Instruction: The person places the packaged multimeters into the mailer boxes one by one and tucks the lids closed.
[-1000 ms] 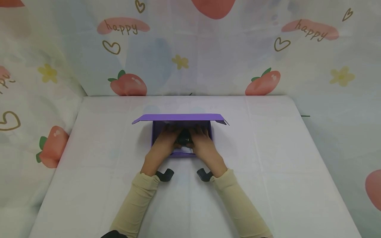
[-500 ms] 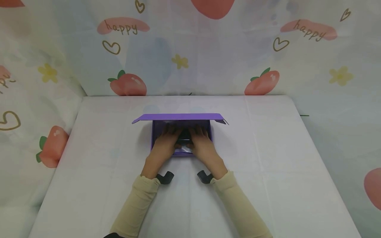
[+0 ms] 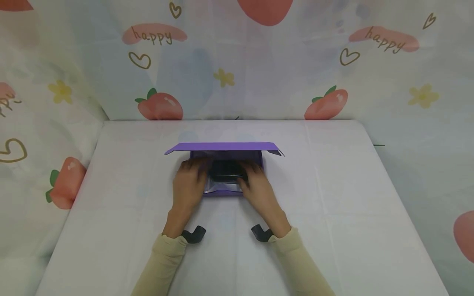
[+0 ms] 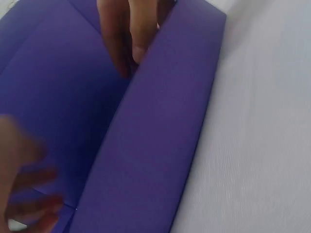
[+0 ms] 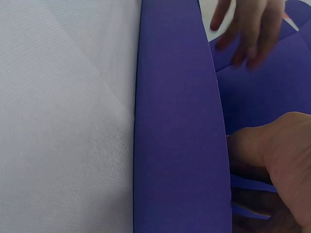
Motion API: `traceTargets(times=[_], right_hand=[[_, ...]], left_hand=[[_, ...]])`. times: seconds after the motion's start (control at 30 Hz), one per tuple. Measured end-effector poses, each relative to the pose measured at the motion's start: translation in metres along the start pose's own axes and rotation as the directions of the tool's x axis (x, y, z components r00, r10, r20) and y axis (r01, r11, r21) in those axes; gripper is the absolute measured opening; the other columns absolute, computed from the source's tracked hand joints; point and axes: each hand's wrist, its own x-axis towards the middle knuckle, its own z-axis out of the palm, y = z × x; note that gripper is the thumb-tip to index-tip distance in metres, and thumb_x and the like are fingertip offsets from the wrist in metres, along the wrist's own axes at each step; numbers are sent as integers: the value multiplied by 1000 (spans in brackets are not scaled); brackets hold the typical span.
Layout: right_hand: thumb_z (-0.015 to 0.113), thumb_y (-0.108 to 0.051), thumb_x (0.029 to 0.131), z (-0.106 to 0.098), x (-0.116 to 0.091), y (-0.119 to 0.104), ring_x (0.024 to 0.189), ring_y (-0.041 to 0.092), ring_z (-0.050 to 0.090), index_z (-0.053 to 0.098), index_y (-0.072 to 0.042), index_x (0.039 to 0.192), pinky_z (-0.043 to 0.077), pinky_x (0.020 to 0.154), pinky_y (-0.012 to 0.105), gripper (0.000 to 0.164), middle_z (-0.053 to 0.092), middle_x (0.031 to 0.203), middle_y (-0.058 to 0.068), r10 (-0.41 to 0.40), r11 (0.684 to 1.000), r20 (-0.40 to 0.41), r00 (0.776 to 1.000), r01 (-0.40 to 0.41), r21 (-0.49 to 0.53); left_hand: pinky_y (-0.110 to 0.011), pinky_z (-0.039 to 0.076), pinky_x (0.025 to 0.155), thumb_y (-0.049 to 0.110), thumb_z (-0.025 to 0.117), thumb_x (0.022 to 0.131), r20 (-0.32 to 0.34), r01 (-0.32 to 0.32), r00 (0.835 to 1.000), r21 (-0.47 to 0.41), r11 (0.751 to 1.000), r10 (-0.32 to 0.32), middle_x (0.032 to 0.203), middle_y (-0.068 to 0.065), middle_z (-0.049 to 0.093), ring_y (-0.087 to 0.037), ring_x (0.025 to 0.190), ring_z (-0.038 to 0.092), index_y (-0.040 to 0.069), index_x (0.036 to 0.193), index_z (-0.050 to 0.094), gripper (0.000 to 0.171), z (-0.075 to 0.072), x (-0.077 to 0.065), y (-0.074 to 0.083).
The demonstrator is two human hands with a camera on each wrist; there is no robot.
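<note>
A purple box [image 3: 222, 193] lies on the table with its lid [image 3: 224, 146] standing raised. Inside it sits a glossy black block-like object [image 3: 225, 170], with a silvery, plastic-looking sheet [image 3: 223, 187] along its front. My left hand [image 3: 188, 179], blurred, is at the box's left side, apart from the black object; in the left wrist view its fingers [image 4: 36, 204] are spread and hold nothing. My right hand [image 3: 258, 185] reaches into the box at the object's right end, thumb in front of it. In the right wrist view the front wall hides its fingertips; I cannot tell whether they grip the object.
A white cloth covers the table [image 3: 352, 197]. Patterned curtains [image 3: 259, 74] hang behind and at both sides. Dark curved pieces [image 3: 195, 235] project from both wrists. The raised lid overhangs the back of the box.
My left hand has moved left, away from the black object. My right hand has shifted slightly right and toward me, still inside the box. More of the object and the silvery sheet shows.
</note>
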Motion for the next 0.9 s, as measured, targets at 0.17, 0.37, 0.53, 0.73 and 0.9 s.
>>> traceTargets(times=[0.17, 0.37, 0.53, 0.73, 0.9], right_hand=[[66, -11, 100, 3, -2, -1, 135, 47, 54, 55, 0, 145, 41, 118, 57, 47, 57, 145, 25, -25, 999, 13, 1000, 26, -20], [63, -11, 101, 6, -3, -5, 134, 50, 52, 53, 5, 144, 39, 118, 59, 47, 54, 147, 29, -35, 999, 10, 999, 35, -13], [62, -13, 102, 9, -4, -9, 136, 52, 50, 49, 6, 147, 38, 118, 59, 50, 50, 151, 30, -7, 1000, 24, 1000, 7, -16], [60, -17, 104, 10, -3, -12, 139, 50, 48, 47, 6, 149, 39, 118, 58, 52, 48, 153, 30, 6, 997, 61, 998, -2, -78], [61, -18, 104, 8, -1, -14, 137, 48, 50, 49, 6, 147, 43, 115, 57, 51, 49, 150, 30, 10, 994, 60, 998, -3, -113]], left_hand=[[-44, 57, 78, 23, 62, 104, -117, 319, 926, -265, 910, -359, 111, -13, 74, -31, 95, 72, 4, 118, 67, 24, -15, -1, -4], [-39, 54, 83, 21, 62, 105, -179, 317, 898, -370, 873, -402, 132, -16, 58, -30, 110, 66, 3, 136, 49, 38, -21, 4, -19], [-43, 55, 91, 16, 57, 108, -247, 171, 930, -360, 917, -271, 128, -15, 61, -25, 120, 62, 4, 130, 60, 26, -21, 20, -29], [-36, 53, 92, 19, 55, 109, -231, 155, 934, -426, 891, -273, 115, -14, 71, -23, 115, 67, 1, 120, 65, 24, -21, 39, -33], [-29, 52, 87, 27, 56, 109, -209, 173, 933, -451, 875, -292, 112, -14, 73, -23, 108, 68, 1, 118, 63, 28, -20, 52, -35]])
